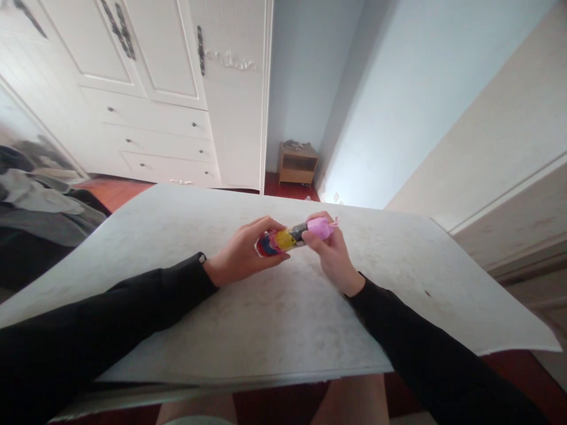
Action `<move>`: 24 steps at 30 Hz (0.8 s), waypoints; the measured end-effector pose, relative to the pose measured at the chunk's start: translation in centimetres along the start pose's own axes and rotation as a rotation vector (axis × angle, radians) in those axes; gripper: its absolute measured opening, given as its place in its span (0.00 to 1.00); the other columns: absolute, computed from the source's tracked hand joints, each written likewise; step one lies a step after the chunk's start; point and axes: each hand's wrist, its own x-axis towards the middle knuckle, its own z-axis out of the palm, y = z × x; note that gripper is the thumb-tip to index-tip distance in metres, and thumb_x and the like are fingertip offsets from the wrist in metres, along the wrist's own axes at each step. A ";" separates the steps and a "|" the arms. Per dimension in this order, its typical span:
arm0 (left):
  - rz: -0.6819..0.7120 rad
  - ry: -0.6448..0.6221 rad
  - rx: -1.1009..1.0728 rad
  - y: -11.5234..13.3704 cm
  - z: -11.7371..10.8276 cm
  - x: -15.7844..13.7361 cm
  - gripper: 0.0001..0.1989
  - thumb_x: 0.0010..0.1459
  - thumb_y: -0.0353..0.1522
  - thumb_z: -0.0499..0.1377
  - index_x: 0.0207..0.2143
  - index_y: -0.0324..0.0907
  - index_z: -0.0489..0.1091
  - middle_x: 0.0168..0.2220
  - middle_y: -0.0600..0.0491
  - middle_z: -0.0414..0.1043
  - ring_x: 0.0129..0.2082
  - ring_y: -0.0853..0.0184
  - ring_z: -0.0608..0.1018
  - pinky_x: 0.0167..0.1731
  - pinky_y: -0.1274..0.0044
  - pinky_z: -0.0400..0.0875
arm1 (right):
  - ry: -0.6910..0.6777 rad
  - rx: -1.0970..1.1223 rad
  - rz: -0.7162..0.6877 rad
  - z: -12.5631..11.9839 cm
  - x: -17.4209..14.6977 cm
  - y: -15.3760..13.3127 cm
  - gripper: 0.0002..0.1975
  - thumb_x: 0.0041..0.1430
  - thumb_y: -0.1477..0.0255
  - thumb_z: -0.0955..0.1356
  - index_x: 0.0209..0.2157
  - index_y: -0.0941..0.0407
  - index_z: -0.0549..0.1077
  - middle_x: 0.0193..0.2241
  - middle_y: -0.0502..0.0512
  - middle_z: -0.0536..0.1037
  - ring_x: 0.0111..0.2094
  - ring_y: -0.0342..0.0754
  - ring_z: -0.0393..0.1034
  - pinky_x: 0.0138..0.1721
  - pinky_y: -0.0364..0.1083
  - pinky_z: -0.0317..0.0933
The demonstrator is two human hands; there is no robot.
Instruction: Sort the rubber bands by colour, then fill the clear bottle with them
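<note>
A small clear tube-shaped container (286,238) with red, blue, yellow and dark bands lies tilted between my two hands, above the table. Its exact kind is too blurred to make out. Around its wide red-and-blue end, my left hand (250,247) is closed, thumb below and fingers above. At the other end sits a soft-looking pink piece (319,228) with thin strands at its tip. My right hand (330,251) pinches the tube where the dark band meets the pink piece. The fingers behind the tube are partly hidden.
Beneath my hands is a white, smudged tabletop (199,330). Beyond it stand a white wardrobe (168,130) and a small wooden cabinet (298,176) against the wall. Clothes (48,206) are piled at the left. My legs (354,401) are under the near edge.
</note>
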 end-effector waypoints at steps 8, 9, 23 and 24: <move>-0.091 0.024 -0.076 -0.6 -1.2 0.8 0.19 0.52 0.40 0.72 0.43 0.38 0.80 0.37 0.50 0.76 0.33 0.68 0.77 0.35 0.76 0.74 | -0.132 -0.128 0.122 -2.6 1.2 1.0 0.25 0.63 0.46 0.68 0.27 0.54 0.68 0.21 0.46 0.67 0.21 0.41 0.59 0.23 0.44 0.53; -0.120 0.021 -0.097 -0.6 -1.3 0.9 0.20 0.51 0.40 0.72 0.43 0.37 0.80 0.37 0.50 0.77 0.33 0.68 0.78 0.35 0.76 0.74 | -0.146 -0.124 0.106 -2.7 1.2 1.1 0.24 0.64 0.47 0.68 0.29 0.54 0.69 0.22 0.46 0.68 0.22 0.42 0.60 0.25 0.44 0.55; -0.397 -0.165 -0.370 -0.5 -0.8 1.0 0.22 0.52 0.46 0.69 0.37 0.34 0.80 0.31 0.50 0.77 0.29 0.68 0.75 0.28 0.79 0.68 | -0.127 -0.066 0.048 -3.6 1.1 0.6 0.15 0.59 0.57 0.74 0.39 0.52 0.73 0.35 0.50 0.74 0.37 0.47 0.70 0.37 0.45 0.65; -0.395 -0.155 -0.363 -0.5 -0.8 1.0 0.22 0.52 0.46 0.69 0.37 0.34 0.80 0.30 0.51 0.77 0.29 0.68 0.75 0.28 0.79 0.68 | -0.142 -0.116 0.090 -3.5 1.1 0.7 0.16 0.61 0.56 0.72 0.37 0.53 0.73 0.32 0.50 0.74 0.34 0.46 0.69 0.35 0.44 0.64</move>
